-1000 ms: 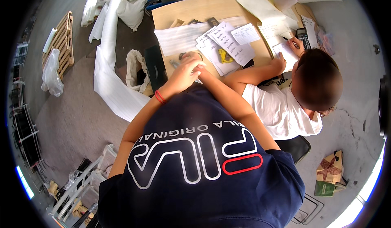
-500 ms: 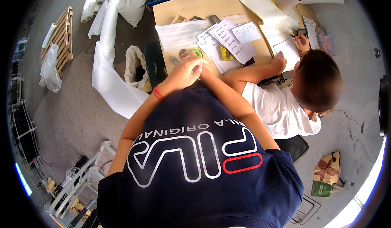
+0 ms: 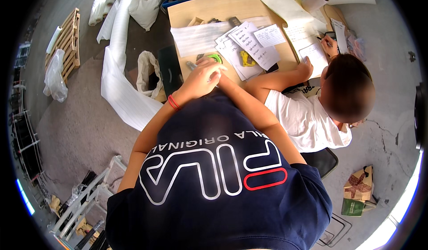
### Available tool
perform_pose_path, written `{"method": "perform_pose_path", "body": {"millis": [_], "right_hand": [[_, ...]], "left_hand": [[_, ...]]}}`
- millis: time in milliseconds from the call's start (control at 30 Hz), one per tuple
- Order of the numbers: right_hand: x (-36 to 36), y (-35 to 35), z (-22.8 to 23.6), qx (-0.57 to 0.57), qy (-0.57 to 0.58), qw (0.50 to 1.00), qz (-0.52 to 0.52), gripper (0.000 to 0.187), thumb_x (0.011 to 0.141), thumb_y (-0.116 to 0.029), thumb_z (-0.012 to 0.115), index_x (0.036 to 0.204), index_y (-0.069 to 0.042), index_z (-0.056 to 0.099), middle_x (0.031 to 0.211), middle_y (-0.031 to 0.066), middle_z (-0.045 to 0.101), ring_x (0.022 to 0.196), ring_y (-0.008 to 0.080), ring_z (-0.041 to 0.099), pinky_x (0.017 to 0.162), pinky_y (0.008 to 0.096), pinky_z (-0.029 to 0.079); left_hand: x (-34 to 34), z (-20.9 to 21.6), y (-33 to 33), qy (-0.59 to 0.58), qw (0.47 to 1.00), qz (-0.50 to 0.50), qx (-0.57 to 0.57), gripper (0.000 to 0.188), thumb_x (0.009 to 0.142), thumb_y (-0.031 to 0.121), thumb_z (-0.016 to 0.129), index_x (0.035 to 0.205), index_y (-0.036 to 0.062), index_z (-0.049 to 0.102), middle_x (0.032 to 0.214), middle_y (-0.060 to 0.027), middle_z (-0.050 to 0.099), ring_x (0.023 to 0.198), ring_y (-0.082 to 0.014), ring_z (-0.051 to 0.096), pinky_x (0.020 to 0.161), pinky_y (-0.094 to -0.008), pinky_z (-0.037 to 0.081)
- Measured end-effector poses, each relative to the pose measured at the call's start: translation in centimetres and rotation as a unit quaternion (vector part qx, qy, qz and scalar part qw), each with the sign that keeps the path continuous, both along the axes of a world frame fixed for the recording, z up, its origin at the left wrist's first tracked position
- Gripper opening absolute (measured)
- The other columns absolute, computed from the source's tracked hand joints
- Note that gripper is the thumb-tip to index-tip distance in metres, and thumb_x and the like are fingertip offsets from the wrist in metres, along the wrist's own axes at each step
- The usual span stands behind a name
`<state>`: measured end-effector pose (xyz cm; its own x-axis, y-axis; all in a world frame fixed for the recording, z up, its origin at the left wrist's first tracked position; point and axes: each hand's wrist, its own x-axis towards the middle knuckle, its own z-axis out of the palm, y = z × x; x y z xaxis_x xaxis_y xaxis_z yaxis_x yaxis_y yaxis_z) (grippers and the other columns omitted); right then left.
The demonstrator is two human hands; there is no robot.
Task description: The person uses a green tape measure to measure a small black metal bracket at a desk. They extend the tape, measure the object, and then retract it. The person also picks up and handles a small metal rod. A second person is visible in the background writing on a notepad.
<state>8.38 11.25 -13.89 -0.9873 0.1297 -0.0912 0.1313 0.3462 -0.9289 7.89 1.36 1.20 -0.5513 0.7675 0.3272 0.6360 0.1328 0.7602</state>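
Note:
My left hand (image 3: 201, 78), with a red cord around its wrist, lies across my right wrist at the near edge of the wooden table (image 3: 189, 16), its fingers curled over it. Beyond it, my right hand (image 3: 206, 63) shows only in part, and its fingers are mostly hidden. Right by it is a green ring-shaped item (image 3: 216, 57), perhaps a tape roll. A small grey object (image 3: 191, 66) lies to the left of my hands. To their right are handwritten sheets (image 3: 254, 45) with a yellow object (image 3: 246, 59) on top.
At the right, a person in a white shirt (image 3: 307, 116) holds a pen over a notebook (image 3: 313, 56). White foam sheeting (image 3: 117, 71) and an open sack (image 3: 147, 74) stand left of the table. Farther left is a wooden pallet (image 3: 67, 40). Paper bags (image 3: 358, 185) sit on the floor behind.
My hands have stayed in place. The other person's writing hand has shifted slightly over the notebook.

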Motion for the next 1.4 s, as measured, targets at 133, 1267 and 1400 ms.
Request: {"method": "perform_pose_path", "body": {"millis": [133,1267,1400], "right_hand": [[0.0,-0.1,0.0,0.008,0.002,1.0,0.003,0.015,0.076,-0.01,0.052,0.083,0.002,0.059,0.073,0.0117,0.06,0.066,0.0195,0.059,0.06,0.0289,0.046],[-1.4,1.0,0.4,0.072,0.011,0.996,0.042,0.017,0.073,-0.011,0.053,0.08,0.002,0.06,0.07,0.0128,0.06,0.061,0.0187,0.059,0.057,0.0284,0.045],[-1.4,0.8,0.5,0.096,0.024,0.994,0.055,0.017,0.073,-0.012,0.053,0.079,0.002,0.06,0.069,0.0129,0.06,0.061,0.0187,0.059,0.056,0.0283,0.045]], "left_hand": [[0.0,0.3,0.1,0.006,1.0,-0.01,-0.018,0.019,0.075,0.0,0.052,0.094,0.0024,0.054,0.077,-0.0092,0.052,0.076,-0.0232,0.052,0.07,-0.032,0.042],[0.7,0.9,0.4,-0.047,0.999,-0.025,0.003,0.017,0.081,0.005,0.05,0.097,0.0024,0.055,0.083,-0.0132,0.058,0.077,-0.028,0.057,0.071,-0.0323,0.045],[0.7,1.0,0.4,-0.07,0.997,-0.034,0.011,0.018,0.081,0.004,0.05,0.099,0.0023,0.055,0.082,-0.0117,0.058,0.077,-0.022,0.059,0.07,-0.0294,0.046]]}}
